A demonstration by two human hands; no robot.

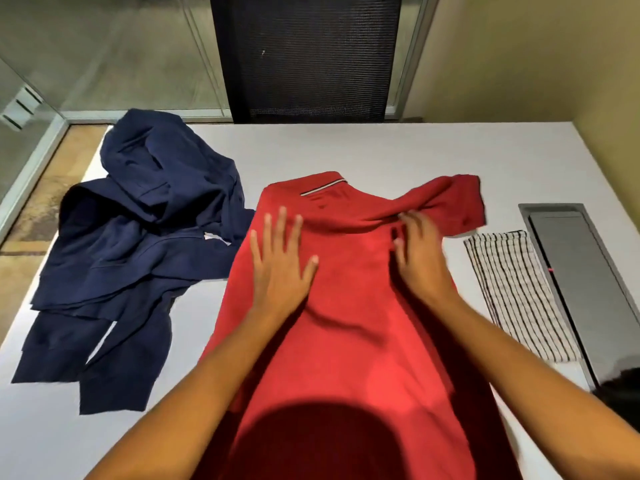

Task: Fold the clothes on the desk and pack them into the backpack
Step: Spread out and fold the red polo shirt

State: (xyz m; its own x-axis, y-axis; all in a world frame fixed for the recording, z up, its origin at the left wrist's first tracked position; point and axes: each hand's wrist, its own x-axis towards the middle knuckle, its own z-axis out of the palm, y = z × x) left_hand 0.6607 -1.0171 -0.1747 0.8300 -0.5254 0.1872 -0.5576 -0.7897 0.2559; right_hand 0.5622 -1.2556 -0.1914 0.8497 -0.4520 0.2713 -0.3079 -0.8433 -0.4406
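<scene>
A red polo shirt (346, 341) lies lengthwise on the white desk (346, 147), collar at the far end, its left side folded in. My left hand (278, 261) rests flat on the shirt's chest with fingers spread. My right hand (420, 251) pinches the cloth near the right shoulder, where the right sleeve (457, 202) bunches out to the side. A crumpled navy hoodie (138, 244) lies to the left. A folded checked cloth (512, 292) lies to the right. No backpack can be seen.
A black mesh chair (308, 53) stands behind the desk's far edge. A dark cable tray lid (581, 282) is set into the desk at the right, with a dark object (620, 386) at its near end. Glass walls stand behind and to the left.
</scene>
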